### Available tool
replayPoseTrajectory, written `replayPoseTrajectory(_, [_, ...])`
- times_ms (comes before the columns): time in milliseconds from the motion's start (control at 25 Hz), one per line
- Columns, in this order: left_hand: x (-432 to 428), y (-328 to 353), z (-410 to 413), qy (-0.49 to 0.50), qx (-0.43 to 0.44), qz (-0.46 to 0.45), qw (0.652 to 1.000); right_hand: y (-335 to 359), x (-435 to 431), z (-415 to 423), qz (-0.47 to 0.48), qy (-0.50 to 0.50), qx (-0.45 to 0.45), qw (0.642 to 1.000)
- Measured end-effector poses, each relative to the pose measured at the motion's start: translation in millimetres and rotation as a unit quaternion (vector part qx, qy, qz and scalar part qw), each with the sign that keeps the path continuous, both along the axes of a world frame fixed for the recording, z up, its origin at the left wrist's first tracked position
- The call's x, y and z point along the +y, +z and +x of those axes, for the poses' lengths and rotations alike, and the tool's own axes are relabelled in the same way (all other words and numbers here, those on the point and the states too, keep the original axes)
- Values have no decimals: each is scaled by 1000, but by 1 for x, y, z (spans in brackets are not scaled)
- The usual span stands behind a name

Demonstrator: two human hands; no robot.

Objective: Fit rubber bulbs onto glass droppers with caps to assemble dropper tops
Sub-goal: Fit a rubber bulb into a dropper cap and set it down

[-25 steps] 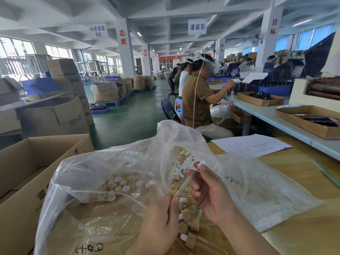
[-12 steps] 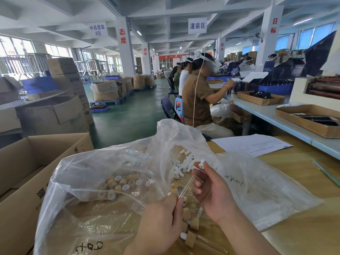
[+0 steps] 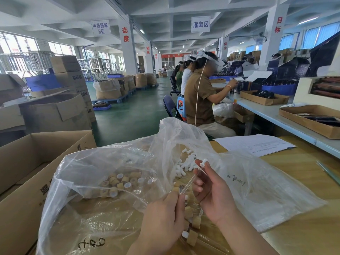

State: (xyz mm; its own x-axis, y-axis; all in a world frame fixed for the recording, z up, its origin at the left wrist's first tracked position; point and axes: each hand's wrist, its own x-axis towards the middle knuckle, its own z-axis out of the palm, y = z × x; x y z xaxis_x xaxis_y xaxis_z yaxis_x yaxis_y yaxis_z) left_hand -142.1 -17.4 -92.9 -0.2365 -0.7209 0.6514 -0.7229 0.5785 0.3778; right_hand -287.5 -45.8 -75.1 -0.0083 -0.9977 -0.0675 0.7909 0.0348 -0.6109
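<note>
Our left hand (image 3: pixel 163 218) pinches the lower end of a glass dropper (image 3: pixel 189 182), fingers curled round it. Our right hand (image 3: pixel 213 194) pinches a white rubber bulb (image 3: pixel 203 161) between thumb and forefinger at the tube's upper end. The tube slants up from left to right between the two hands, over the clear plastic bag (image 3: pixel 92 162) that lies open on the tabletop (image 3: pixel 303 236).

A second ago the left hand sat lower, just under the tube's tip; since then it has come up and closed on the glass. The right hand and its bulb have hardly shifted. We read this as the set-up for the push: with the tube braced at its bottom end, the bulb can be pressed over the top. We judge the bulb not yet seated, though the place where bulb and glass meet is hidden by our fingers. Whether this tube already carries a cap we cannot tell; a tan one shows right at the left fingertips but may simply lie in the bag.

Loose bulbs (image 3: pixel 187 163) are heaped in the bag just beyond our hands, with tan caps (image 3: pixel 125 181) further left. Finished dropper tops (image 3: pixel 192 236) lie between our wrists.
</note>
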Motion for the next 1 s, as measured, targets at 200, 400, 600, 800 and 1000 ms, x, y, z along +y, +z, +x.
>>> replayPoseTrajectory(200, [2,2,-3,15,6,8,1000,-2,2,7,25,-9,-39,999])
replayPoseTrajectory(400, [4,1,-9,16,15,13,1000,-2,3,13,38,-15,-81,996])
replayPoseTrajectory(600, [5,3,-10,5,9,21,1000,-1,4,13,32,-12,-92,995])
replayPoseTrajectory(800, [6,1,-12,4,-2,17,1000,-1,4,12,30,-9,-93,995])
replayPoseTrajectory(1000, [5,-1,-12,-4,20,9,1000,1,4,11,8,-6,-77,997])
